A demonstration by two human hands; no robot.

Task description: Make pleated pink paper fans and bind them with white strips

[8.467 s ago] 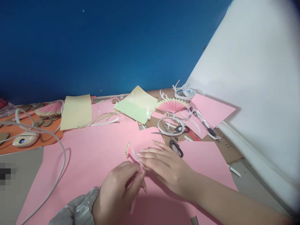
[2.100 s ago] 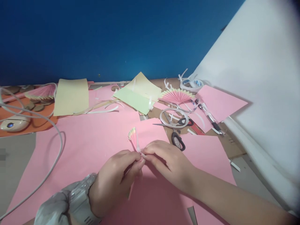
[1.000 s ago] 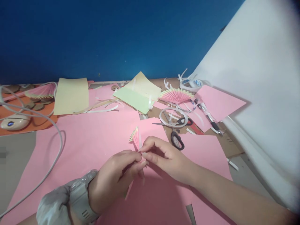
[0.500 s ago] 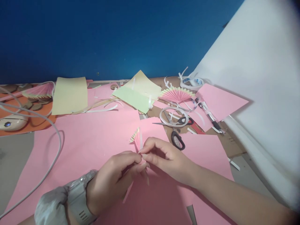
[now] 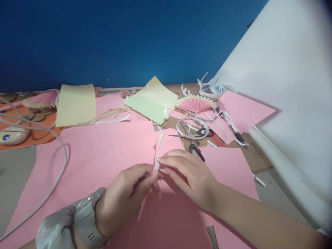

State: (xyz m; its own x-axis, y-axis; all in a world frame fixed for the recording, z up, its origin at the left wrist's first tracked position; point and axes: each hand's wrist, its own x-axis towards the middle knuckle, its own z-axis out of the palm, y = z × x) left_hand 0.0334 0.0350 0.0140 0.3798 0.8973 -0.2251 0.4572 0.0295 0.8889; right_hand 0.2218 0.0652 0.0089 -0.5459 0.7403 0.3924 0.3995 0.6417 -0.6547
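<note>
A small pleated paper fan (image 5: 157, 148), pink with a pale yellow-green edge, stands between my hands, turned narrow side toward me. A whitish strip (image 5: 162, 143) runs along its near side. My left hand (image 5: 124, 193) pinches the fan's lower end between thumb and fingers. From the right, my right hand (image 5: 190, 176) closes its thumb and fingertips on the same fan just above, at the strip. A thin paper tail hangs below my left hand. The fingers partly hide the fan's base.
Large pink sheets (image 5: 90, 155) lie under my hands. Beyond are scissors (image 5: 197, 152), a tape roll (image 5: 178, 128), a finished pink fan (image 5: 197, 103), a pen (image 5: 234, 131) and green-yellow paper (image 5: 153, 100). A mouse (image 5: 14, 135) and cable (image 5: 64, 159) lie left.
The fan has turned from half spread to nearly edge-on, so its pale strip now shows along its length. My right fingers have shifted slightly along it; my left still pinches the base.
</note>
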